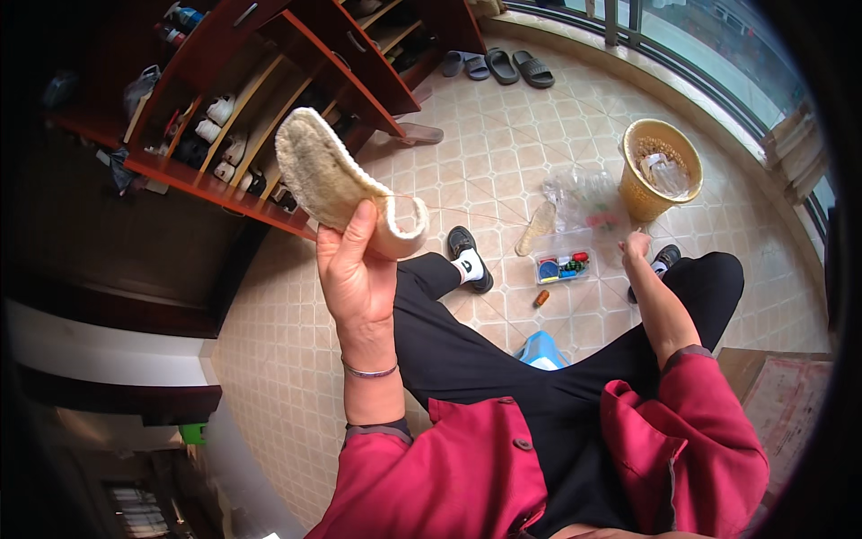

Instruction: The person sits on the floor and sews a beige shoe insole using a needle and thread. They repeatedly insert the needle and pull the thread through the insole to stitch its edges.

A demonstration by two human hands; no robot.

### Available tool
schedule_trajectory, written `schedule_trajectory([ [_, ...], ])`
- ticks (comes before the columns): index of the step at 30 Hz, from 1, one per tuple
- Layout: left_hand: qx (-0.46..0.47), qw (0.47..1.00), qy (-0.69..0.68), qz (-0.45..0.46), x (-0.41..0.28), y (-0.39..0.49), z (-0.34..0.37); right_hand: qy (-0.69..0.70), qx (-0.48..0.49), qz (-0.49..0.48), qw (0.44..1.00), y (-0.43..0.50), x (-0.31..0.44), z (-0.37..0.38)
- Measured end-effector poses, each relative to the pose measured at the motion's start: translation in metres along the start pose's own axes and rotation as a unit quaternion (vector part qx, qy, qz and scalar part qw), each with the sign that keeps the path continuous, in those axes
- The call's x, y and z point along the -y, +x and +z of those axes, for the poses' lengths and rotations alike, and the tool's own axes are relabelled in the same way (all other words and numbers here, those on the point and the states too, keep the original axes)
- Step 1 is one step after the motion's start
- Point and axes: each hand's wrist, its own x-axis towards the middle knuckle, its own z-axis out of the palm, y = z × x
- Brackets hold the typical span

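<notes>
My left hand (357,263) grips a fleecy, cream-coloured insole (316,168) with white edging, raised above my left leg. The insole's near end curls over beside my thumb. From its edge a thin thread (465,209) stretches rightward, in line with my right hand (635,246). That hand is held out over my right foot, fingertips pinched together; any needle there is too small to see. Between my feet a clear plastic sewing box (564,277) holds several coloured thread spools. One orange-brown spool (541,298) lies on the tiles. A second insole (537,229) lies behind the box.
A yellow wastebasket (630,182) stands ahead right, beside a crumpled clear plastic bag (582,195). Slippers (502,66) line the far floor. The red-brown shoe cabinet (269,192) has open doors at left. A blue-and-white object (543,350) sits between my legs; cardboard (781,404) lies at right.
</notes>
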Motion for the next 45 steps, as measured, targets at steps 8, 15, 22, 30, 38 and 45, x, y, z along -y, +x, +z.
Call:
schedule_trajectory([
  [8,0.023,0.976,0.209,0.046,0.065,-0.002,0.0,0.123,0.562,-0.31,0.757,-0.244,0.118,-0.003],
  [15,0.083,0.964,0.245,0.063,0.101,-0.015,0.007,-0.002,0.752,-0.195,0.63,-0.316,0.155,-0.042],
  [22,0.05,0.767,0.58,0.27,0.092,0.009,-0.02,0.09,0.722,-0.166,0.666,-0.309,0.167,-0.06],
  [30,0.059,0.989,0.098,-0.094,0.08,-0.002,-0.007,0.149,0.494,-0.297,0.804,-0.272,0.182,-0.045],
  [38,0.077,0.976,0.059,-0.193,0.074,-0.013,0.02,-0.032,0.596,-0.294,0.746,-0.273,0.167,-0.036],
  [45,0.124,0.963,0.027,-0.236,0.079,-0.018,0.02,0.003,0.746,-0.221,0.629,-0.302,0.166,-0.049],
])
